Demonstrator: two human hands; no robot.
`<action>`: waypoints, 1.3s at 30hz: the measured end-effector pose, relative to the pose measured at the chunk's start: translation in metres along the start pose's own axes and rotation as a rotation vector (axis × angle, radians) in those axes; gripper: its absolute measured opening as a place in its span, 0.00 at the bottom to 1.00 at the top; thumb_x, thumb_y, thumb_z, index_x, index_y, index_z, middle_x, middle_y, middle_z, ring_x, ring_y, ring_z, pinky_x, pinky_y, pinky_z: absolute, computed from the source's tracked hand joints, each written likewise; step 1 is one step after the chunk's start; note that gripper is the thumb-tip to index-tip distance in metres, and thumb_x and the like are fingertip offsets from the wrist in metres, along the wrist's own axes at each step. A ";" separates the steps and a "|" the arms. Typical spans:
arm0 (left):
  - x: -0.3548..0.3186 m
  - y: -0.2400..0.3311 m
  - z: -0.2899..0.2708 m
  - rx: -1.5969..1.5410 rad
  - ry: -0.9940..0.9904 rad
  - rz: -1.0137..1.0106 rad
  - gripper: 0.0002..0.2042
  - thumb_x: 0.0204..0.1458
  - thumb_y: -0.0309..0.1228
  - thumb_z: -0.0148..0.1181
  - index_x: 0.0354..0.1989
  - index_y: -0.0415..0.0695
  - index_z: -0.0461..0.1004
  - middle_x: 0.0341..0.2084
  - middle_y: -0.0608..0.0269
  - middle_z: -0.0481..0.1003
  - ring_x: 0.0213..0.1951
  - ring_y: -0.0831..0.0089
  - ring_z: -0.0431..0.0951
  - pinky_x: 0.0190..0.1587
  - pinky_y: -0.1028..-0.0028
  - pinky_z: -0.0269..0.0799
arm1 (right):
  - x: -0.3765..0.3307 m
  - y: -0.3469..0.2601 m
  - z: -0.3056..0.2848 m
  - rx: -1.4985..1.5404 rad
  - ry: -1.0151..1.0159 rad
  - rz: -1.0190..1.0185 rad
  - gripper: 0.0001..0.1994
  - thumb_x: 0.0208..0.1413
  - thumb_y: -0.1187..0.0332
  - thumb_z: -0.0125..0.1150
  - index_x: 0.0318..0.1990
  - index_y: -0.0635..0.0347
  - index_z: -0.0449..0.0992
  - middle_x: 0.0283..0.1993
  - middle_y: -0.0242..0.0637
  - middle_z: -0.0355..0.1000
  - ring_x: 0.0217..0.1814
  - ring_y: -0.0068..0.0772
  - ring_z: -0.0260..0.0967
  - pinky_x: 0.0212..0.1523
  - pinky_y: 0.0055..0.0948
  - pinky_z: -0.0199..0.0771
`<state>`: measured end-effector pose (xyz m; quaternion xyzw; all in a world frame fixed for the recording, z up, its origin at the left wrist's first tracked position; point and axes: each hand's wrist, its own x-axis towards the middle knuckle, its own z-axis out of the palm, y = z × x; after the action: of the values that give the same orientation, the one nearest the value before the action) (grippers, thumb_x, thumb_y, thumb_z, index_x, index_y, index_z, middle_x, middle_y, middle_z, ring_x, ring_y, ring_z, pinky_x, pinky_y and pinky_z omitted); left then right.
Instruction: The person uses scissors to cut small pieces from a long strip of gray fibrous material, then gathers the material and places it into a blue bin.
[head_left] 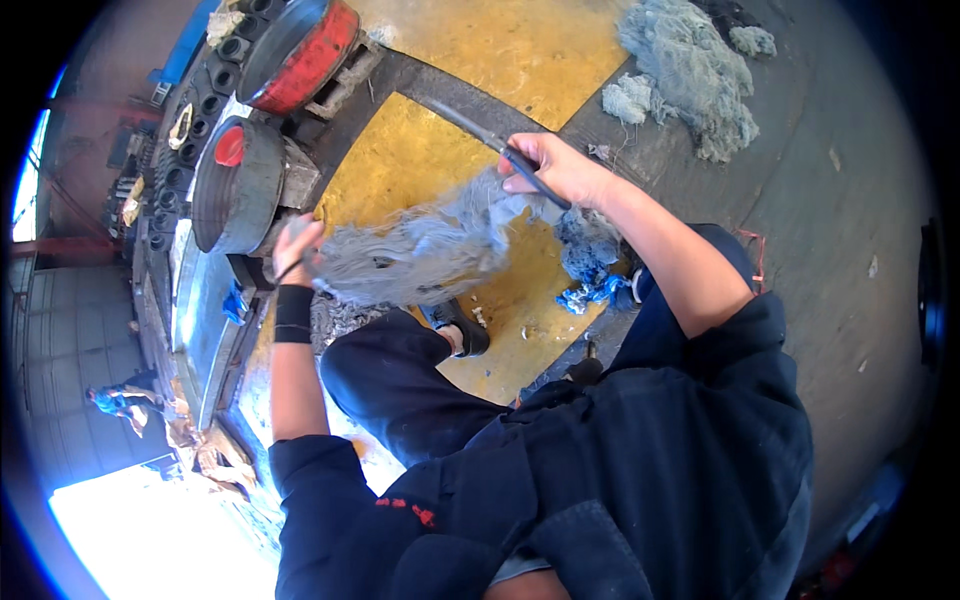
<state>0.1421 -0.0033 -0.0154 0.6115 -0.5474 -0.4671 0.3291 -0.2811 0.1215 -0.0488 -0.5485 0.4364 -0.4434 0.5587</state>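
Note:
A loose bundle of grey, stringy yarn waste (420, 245) stretches between my hands above a yellow floor plate, blurred by motion. My left hand (298, 248), with a black wristband below it, is closed on the bundle's left end. My right hand (550, 170) grips the black handle of a long knife-like tool (480, 130), its grey blade angled up and left. The bundle's right end lies just under this hand; whether its fingers also hold yarn I cannot tell. Below hangs or lies a blue-grey clump (590, 250) with bright blue scraps by my right knee.
A large heap of grey-green yarn waste (690, 75) lies on the floor at the far right. To the left stand a red-rimmed drum (305, 60) and a grey round container (240, 190) on blocks, beside a metal bench (200, 320). My shoe (465, 330) rests on the yellow plate.

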 end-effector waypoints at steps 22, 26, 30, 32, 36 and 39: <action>-0.017 0.000 0.180 0.229 -0.896 0.082 0.14 0.51 0.40 0.63 0.35 0.40 0.75 0.23 0.74 0.71 0.24 0.84 0.67 0.26 0.81 0.62 | 0.043 0.034 0.029 -0.299 -0.198 0.180 0.10 0.49 0.70 0.64 0.35 0.65 0.72 0.28 0.34 0.71 0.34 0.24 0.67 0.37 0.28 0.68; -0.017 0.000 0.169 0.251 -0.879 0.006 0.15 0.53 0.42 0.60 0.31 0.41 0.75 0.21 0.75 0.69 0.24 0.86 0.66 0.26 0.81 0.61 | 0.045 0.041 0.013 -0.256 -0.275 0.227 0.13 0.51 0.65 0.64 0.36 0.65 0.71 0.31 0.31 0.70 0.35 0.22 0.66 0.38 0.26 0.68; -0.008 -0.013 0.161 0.268 -0.844 -0.046 0.14 0.53 0.42 0.60 0.30 0.42 0.75 0.22 0.74 0.70 0.27 0.85 0.67 0.29 0.79 0.61 | 0.044 0.041 0.002 -0.421 -0.208 0.214 0.14 0.52 0.64 0.64 0.36 0.65 0.70 0.31 0.33 0.71 0.35 0.24 0.67 0.40 0.26 0.69; -0.002 -0.022 0.162 0.270 -0.856 -0.041 0.13 0.53 0.41 0.60 0.30 0.42 0.75 0.24 0.74 0.70 0.29 0.83 0.67 0.32 0.78 0.62 | 0.040 0.052 -0.001 -0.497 -0.069 0.223 0.15 0.50 0.63 0.65 0.34 0.66 0.71 0.28 0.35 0.71 0.31 0.27 0.67 0.38 0.29 0.69; -0.001 -0.033 0.163 0.077 -0.741 -0.221 0.13 0.51 0.39 0.62 0.31 0.41 0.76 0.26 0.72 0.72 0.31 0.81 0.68 0.37 0.76 0.63 | 0.035 0.072 0.001 -0.607 0.182 0.312 0.20 0.48 0.55 0.68 0.32 0.65 0.72 0.24 0.34 0.71 0.25 0.27 0.68 0.30 0.27 0.69; 0.006 -0.037 0.159 0.066 -0.657 -0.352 0.12 0.46 0.37 0.67 0.32 0.40 0.75 0.27 0.69 0.73 0.32 0.78 0.70 0.37 0.75 0.64 | 0.026 0.057 0.015 -0.238 0.185 0.421 0.24 0.46 0.46 0.67 0.28 0.63 0.73 0.21 0.34 0.71 0.19 0.21 0.67 0.22 0.22 0.68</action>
<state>0.0069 0.0149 -0.1061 0.5240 -0.5249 -0.6701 0.0304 -0.2600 0.1003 -0.1059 -0.4646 0.6390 -0.3112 0.5281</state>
